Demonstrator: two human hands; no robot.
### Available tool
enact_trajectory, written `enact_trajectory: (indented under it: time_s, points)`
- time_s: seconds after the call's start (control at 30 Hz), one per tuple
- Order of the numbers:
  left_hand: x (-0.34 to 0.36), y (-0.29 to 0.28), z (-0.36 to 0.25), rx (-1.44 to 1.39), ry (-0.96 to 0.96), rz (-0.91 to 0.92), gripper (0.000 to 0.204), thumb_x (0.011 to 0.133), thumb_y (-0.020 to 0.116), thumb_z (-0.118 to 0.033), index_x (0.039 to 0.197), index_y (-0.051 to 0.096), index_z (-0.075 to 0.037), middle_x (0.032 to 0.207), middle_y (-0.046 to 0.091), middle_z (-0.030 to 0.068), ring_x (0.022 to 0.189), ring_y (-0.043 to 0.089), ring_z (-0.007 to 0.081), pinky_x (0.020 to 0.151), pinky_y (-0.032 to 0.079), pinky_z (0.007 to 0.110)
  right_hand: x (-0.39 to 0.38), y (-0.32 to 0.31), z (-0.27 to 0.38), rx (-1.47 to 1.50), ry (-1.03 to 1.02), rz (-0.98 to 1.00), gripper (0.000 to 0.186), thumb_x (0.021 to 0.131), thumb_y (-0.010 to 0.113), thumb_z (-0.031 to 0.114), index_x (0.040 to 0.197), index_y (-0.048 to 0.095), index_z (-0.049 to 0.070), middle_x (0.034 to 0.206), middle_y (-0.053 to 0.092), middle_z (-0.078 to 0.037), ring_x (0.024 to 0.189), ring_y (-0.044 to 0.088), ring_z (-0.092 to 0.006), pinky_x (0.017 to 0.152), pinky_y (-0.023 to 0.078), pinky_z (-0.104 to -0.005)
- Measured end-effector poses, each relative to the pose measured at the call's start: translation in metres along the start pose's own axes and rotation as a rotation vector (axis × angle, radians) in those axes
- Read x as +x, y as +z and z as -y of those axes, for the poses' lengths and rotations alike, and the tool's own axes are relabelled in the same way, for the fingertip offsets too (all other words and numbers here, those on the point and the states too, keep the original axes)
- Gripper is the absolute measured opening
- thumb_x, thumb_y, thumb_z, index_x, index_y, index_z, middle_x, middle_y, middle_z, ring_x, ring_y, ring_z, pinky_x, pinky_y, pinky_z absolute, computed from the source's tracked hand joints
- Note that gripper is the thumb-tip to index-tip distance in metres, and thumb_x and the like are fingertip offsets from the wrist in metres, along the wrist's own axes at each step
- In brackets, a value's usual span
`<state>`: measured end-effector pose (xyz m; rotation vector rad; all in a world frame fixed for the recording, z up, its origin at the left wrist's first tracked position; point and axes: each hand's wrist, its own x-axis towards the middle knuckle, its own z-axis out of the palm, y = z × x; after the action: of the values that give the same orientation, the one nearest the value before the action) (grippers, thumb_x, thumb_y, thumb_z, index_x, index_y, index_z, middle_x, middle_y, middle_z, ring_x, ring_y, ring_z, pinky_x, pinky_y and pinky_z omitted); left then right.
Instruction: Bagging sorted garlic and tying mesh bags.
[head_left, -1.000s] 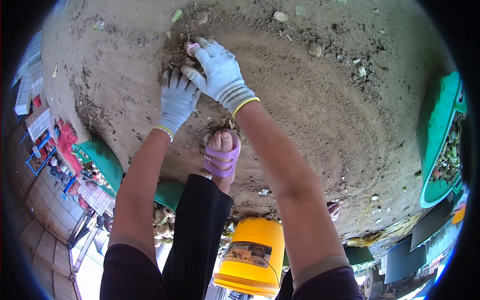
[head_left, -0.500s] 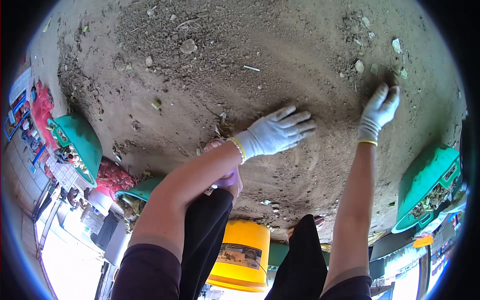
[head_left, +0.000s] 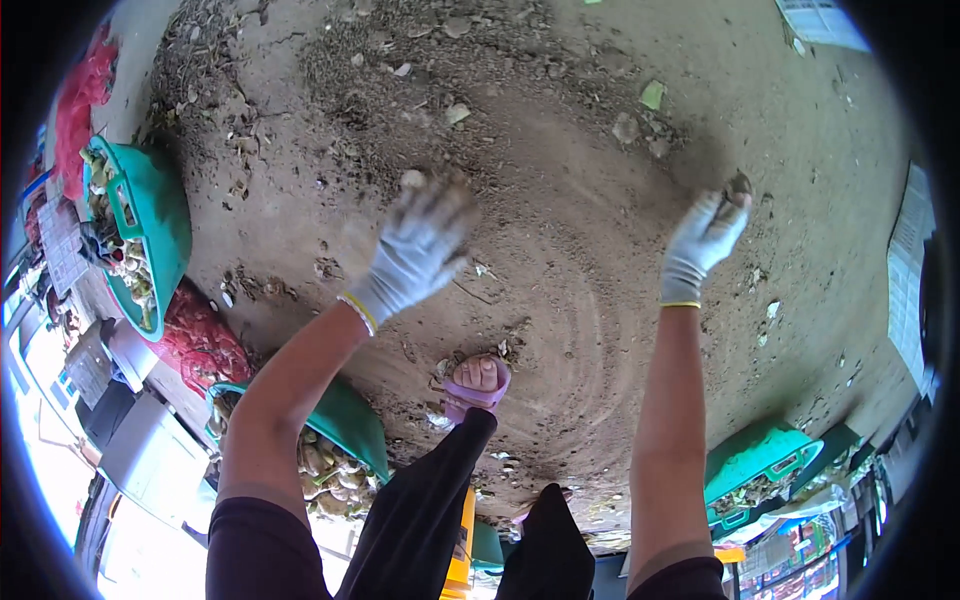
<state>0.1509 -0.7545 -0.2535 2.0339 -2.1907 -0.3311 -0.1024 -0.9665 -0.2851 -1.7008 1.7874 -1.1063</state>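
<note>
My left hand wears a white knit glove with a yellow cuff. Its stretched fingers are blurred by motion over the loose dirt and scraps on the brown ground, close to a pale round scrap. Farther right, my right hand, in a matching glove, is held just above the ground with its fingers drawn together. Something small and dark brown shows at its fingertips; whether it is a held lump or soiled glove cannot be made out. A green leaf scrap lies ahead of that hand.
Green tubs of vegetable-like pieces stand at the left, beside my left arm and at the lower right. A red mesh sack lies between the left tubs. My foot in a purple sandal is below my left hand; a yellow bucket stands behind.
My left hand has swept left and slightly forward, from the middle ground to the debris. My right hand has shifted left in the picture. The whole view has turned, and the yellow bucket is now mostly hidden.
</note>
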Motion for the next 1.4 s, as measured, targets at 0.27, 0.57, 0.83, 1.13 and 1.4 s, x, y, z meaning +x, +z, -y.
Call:
enact_trajectory:
  time_s: [0.27, 0.57, 0.83, 1.13, 1.4]
  points:
    - [0.041, 0.018, 0.045, -0.266, 0.173, -0.045, 0.05, 0.078, 0.053, -0.035, 0.124, 0.039, -0.019, 0.131, 0.036, 0.0, 0.122, 0.029, 0.018, 0.106, 0.015, 0.036, -0.007, 0.158, 0.102, -0.196, -0.493, 0.262, 0.046, 0.078, 0.052, 0.037, 0.1, 0.05, -0.004, 0.106, 0.051, -0.023, 0.1, 0.047, -0.0387, 0.084, 0.04, -0.044]
    - [0.038, -0.008, 0.167, -0.067, -0.309, -0.352, 0.031, 0.078, 0.052, -0.035, 0.101, 0.057, -0.013, 0.108, 0.052, 0.0055, 0.108, 0.046, 0.0247, 0.093, 0.036, 0.039, -0.024, 0.247, 0.205, 0.099, -0.468, 0.452, 0.047, 0.084, 0.047, 0.035, 0.104, 0.046, -0.008, 0.107, 0.049, -0.025, 0.098, 0.048, -0.034, 0.087, 0.039, -0.0416]
    - [0.053, -0.008, 0.168, -0.144, -0.313, -0.4, 0.036, 0.075, 0.053, -0.034, 0.106, 0.049, -0.016, 0.11, 0.047, 0.0055, 0.108, 0.043, 0.0243, 0.095, 0.033, 0.041, -0.013, 0.249, 0.21, -0.295, -0.203, 0.523, 0.059, 0.082, 0.046, 0.042, 0.113, 0.038, -0.008, 0.109, 0.047, -0.022, 0.101, 0.046, -0.0302, 0.088, 0.034, -0.0435]
    - [0.048, -0.012, 0.167, -0.195, -0.355, -0.414, 0.028, 0.076, 0.052, -0.033, 0.099, 0.05, -0.017, 0.107, 0.048, 0.0019, 0.105, 0.043, 0.0196, 0.094, 0.034, 0.04, 0.031, 0.317, 0.266, -0.063, -0.988, 0.66, 0.039, 0.067, 0.047, 0.001, 0.105, 0.045, -0.004, 0.104, 0.049, -0.022, 0.097, 0.047, -0.0351, 0.086, 0.036, -0.0423]
    - [0.034, -0.023, 0.163, -0.13, -0.405, -0.353, 0.031, 0.073, 0.052, -0.032, 0.1, 0.049, -0.016, 0.107, 0.046, 0.0047, 0.106, 0.043, 0.0214, 0.093, 0.035, 0.041, 0.001, 0.31, 0.248, 0.054, -0.725, 1.088, 0.047, 0.071, 0.053, 0.0, 0.114, 0.037, -0.003, 0.113, 0.043, -0.023, 0.112, 0.037, -0.0371, 0.096, 0.029, -0.0417]
